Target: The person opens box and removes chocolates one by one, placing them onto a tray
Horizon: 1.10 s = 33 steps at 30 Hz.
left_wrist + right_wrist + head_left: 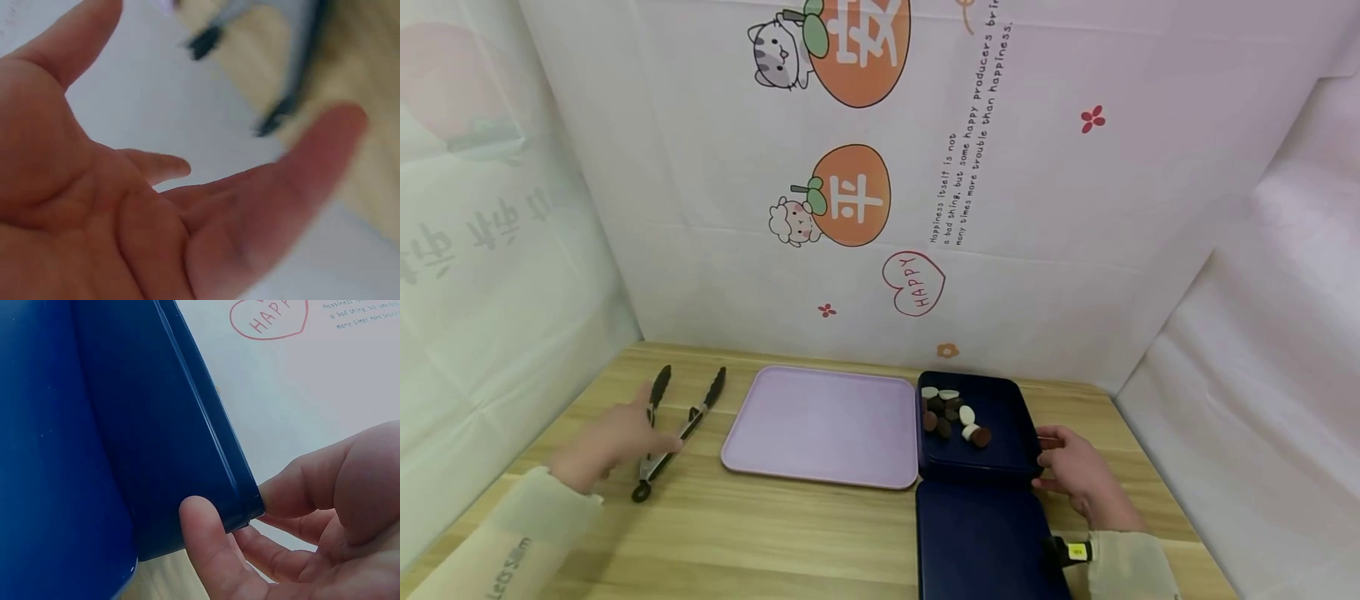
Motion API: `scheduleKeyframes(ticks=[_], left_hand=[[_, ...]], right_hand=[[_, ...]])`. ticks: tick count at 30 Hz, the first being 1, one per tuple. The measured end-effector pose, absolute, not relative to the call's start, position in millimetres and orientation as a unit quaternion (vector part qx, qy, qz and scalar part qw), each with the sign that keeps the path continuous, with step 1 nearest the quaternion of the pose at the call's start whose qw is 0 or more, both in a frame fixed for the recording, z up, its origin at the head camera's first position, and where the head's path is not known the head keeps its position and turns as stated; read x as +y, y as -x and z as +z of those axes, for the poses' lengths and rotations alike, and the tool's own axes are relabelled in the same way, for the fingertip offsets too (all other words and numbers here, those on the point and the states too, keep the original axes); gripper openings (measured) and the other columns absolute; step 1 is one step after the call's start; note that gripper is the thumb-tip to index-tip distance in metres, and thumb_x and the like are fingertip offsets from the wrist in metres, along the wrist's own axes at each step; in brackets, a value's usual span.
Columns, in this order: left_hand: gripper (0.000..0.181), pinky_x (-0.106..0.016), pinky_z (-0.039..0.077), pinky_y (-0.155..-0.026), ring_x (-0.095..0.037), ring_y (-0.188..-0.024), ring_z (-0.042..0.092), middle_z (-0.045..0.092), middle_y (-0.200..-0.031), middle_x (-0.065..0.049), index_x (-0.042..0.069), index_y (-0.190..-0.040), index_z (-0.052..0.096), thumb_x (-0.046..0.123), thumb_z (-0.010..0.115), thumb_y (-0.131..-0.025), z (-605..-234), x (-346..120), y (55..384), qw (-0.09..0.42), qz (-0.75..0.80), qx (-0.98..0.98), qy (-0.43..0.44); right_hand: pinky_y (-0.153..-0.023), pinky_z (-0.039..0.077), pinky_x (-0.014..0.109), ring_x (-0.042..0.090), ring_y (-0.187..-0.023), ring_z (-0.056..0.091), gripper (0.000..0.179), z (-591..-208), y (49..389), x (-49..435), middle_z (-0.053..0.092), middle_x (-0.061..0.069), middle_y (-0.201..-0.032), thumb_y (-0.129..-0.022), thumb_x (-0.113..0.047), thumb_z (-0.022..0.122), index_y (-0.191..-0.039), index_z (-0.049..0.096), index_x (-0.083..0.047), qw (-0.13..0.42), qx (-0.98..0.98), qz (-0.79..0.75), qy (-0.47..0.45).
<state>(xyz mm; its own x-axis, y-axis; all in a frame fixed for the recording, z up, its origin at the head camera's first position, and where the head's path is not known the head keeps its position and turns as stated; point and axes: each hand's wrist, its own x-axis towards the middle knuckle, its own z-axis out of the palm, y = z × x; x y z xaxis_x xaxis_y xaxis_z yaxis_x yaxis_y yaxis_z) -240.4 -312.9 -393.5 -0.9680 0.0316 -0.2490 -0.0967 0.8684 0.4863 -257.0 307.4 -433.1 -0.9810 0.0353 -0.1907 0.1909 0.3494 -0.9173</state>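
Observation:
My left hand (625,437) hovers over a pair of metal tongs (672,454) with black tips, spread apart on the table. In the left wrist view the left hand's fingers are spread with nothing between them, and the blurred tongs (297,62) lie beyond. At the right, my right hand (1078,471) grips the near right corner of a navy box (1007,408), thumb and fingers on its walls, as the right wrist view shows on the box (156,425). Inside the box lie several small white, brown and dark pieces (943,408), mostly toward its left side.
A lilac tray (827,425) lies left of the box, its right edge against it. A flat navy panel (985,542) lies in front of the box, on the wooden table (775,533). A printed white cloth (1037,275) hangs behind, with more white sheeting at both sides.

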Motion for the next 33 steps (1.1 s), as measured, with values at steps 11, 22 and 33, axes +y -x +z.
scheduleKeyframes(ticks=[11, 22, 33], left_hand=[[0.13, -0.043, 0.055, -0.058, -0.029, -0.063, 0.055, 0.05, -0.105, -0.036, -0.009, -0.146, -0.024, 0.049, 0.076, -0.086, -424.6, -344.9, 247.0, 0.166, 0.409, 0.893, 0.091], [0.076, -0.037, 0.053, -0.057, -0.023, -0.061, 0.053, 0.052, -0.076, -0.014, -0.016, -0.115, 0.041, 0.044, 0.077, -0.086, -432.3, -337.9, 252.7, 0.156, 0.379, 0.906, 0.104], [0.08, -0.038, 0.053, -0.058, -0.025, -0.064, 0.054, 0.051, -0.081, -0.017, -0.019, -0.131, 0.025, 0.024, 0.077, -0.088, -436.1, -334.8, 256.8, 0.155, 0.41, 0.893, 0.099]], right_hand=[[-0.074, 0.057, 0.043, 0.043, -0.118, 0.043, 0.056, -432.1, 255.5, 306.4, 0.028, 0.032, -0.147, -0.096, 0.004, 0.042, -0.15, 0.028, 0.007, 0.07, 0.819, -0.566, -0.069], [-0.074, 0.056, 0.044, 0.042, -0.116, 0.045, 0.056, -435.7, 256.8, 307.6, 0.029, 0.032, -0.146, -0.096, 0.005, 0.043, -0.15, 0.028, 0.007, 0.068, 0.813, -0.574, -0.072], [-0.075, 0.056, 0.044, 0.044, -0.12, 0.044, 0.056, -433.6, 254.5, 307.7, 0.029, 0.032, -0.147, -0.096, 0.005, 0.042, -0.15, 0.029, 0.006, 0.067, 0.813, -0.573, -0.073]])
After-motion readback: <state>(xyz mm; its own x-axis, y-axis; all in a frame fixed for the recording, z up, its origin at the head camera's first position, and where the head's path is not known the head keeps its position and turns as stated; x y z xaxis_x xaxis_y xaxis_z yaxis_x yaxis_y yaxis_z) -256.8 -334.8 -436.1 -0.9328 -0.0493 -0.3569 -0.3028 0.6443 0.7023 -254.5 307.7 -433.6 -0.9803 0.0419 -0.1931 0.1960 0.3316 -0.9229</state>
